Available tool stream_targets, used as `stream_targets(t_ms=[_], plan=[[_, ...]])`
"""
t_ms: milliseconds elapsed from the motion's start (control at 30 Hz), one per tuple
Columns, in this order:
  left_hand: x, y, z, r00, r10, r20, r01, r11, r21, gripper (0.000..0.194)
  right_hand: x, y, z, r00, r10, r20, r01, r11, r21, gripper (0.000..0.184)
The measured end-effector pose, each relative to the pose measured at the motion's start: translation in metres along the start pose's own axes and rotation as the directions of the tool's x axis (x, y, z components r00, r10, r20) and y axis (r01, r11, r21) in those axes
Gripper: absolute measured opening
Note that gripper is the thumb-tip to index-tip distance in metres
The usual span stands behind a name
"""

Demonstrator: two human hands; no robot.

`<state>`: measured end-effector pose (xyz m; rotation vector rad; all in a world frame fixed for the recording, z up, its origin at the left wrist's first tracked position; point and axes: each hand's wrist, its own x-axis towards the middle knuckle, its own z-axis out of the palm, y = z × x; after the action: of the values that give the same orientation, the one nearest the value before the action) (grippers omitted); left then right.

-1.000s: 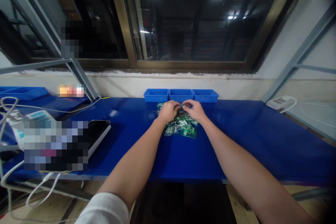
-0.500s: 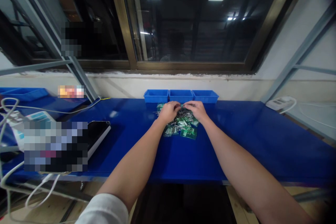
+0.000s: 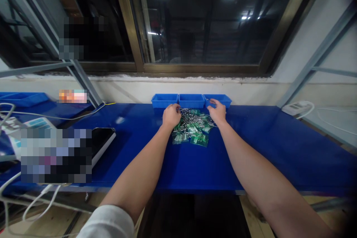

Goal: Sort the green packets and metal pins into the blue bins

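Observation:
A heap of shiny thin metal pieces (image 3: 188, 119), mixed with small green-tinted clear packets (image 3: 199, 140), lies on the blue table. At the heap's upper left edge is my left hand (image 3: 172, 115), its fingers curled together; whatever they grip is hidden. My right hand (image 3: 218, 111) is raised just in front of the right-hand blue bin (image 3: 223, 100), its thumb and forefinger bent towards each other. A tiny light-coloured metal piece seems to stick out at its fingertips, too small to name.
Two more blue bins, the left one (image 3: 165, 100) and the middle one (image 3: 191, 100), stand in the same row against the wall. A dark tablet-like device (image 3: 103, 139) and white cables lie at left. A white power strip (image 3: 297, 108) sits at far right.
My hands were together over the heap's far side and have parted. The right one moved right and up towards the right bin; the left one shifted slightly left. More of the heap shows.

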<state>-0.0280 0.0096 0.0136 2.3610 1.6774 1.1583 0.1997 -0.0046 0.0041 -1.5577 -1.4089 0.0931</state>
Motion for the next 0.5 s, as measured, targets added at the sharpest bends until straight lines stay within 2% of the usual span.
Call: stream_targets(t_ms=[67, 133, 300, 433, 500], plan=[[-0.0003, 0.0002, -0.0003, 1.0, -0.009, 0.023, 0.009, 1.0, 0.007, 0.026, -0.0003, 0.0007, -0.0014, 0.992, 0.123, -0.038, -0.123, 0.992, 0.018, 0.05], [-0.0007, 0.0007, -0.0001, 0.999, -0.011, 0.05, 0.011, 1.0, 0.007, 0.026, -0.0011, 0.0013, -0.0008, 0.984, 0.178, -0.002, -0.178, 0.984, 0.018, 0.059], [-0.0007, 0.0017, 0.0013, 0.995, -0.026, 0.099, 0.025, 1.0, 0.01, 0.025, -0.0019, 0.0065, 0.0052, 0.995, 0.09, 0.051, -0.092, 0.995, 0.04, 0.076], [-0.0015, 0.0033, 0.002, 0.993, -0.013, 0.117, 0.008, 0.999, 0.041, 0.025, -0.0027, 0.0034, 0.0075, 0.996, 0.063, 0.064, -0.063, 0.998, -0.001, 0.075], [-0.0029, 0.0047, 0.0027, 0.99, 0.019, 0.138, -0.03, 0.997, 0.077, 0.029, -0.005, -0.003, 0.0082, 0.996, 0.034, 0.085, -0.03, 0.999, -0.043, 0.069]])
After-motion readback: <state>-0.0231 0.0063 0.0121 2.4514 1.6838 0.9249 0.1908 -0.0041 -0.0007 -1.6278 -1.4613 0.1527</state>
